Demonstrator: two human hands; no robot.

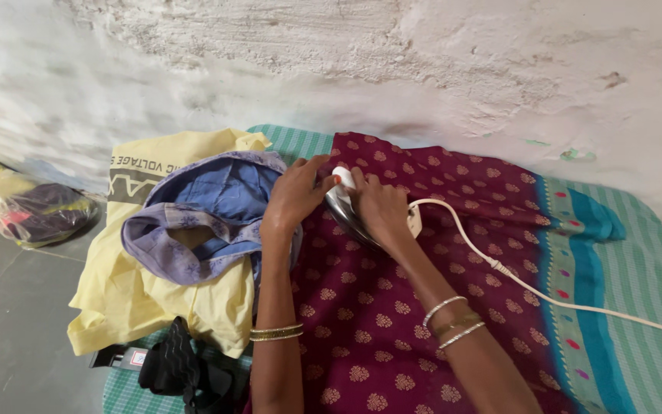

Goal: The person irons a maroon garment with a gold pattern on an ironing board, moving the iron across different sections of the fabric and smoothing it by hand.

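Behind everything rises a rough whitewashed wall (392, 69), and the grey floor (17, 337) runs along its foot. A green checked mat (653, 307) lies on that floor, and the maroon sari (392, 307), dotted with gold motifs and edged with a teal and green border, is spread flat over it. Take the sari as your landmark.

Just off its left edge sits a yellow cloth bag (128, 307), and a folded blue and lavender garment (201, 222) is piled on top of the bag, its edge touching the sari. Further left of the sari, against the wall, a clear plastic bag (36, 211) of dark clothes rests on the floor. Near the sari's lower left corner lies a bundle of black cloth (185, 372).

Your electric iron (346, 203) stands on the sari's upper part, near its far edge. A white cord (545, 295) runs from the iron's back across the sari's border and off to the right.

Your right hand (381, 207) has its grip closed over the iron's handle. Your left hand (296, 192) sits at the iron's front, fingers curled against its tip and the cloth; I can't tell whether that grip actually closes on anything. Bangles ring both wrists above the sari.
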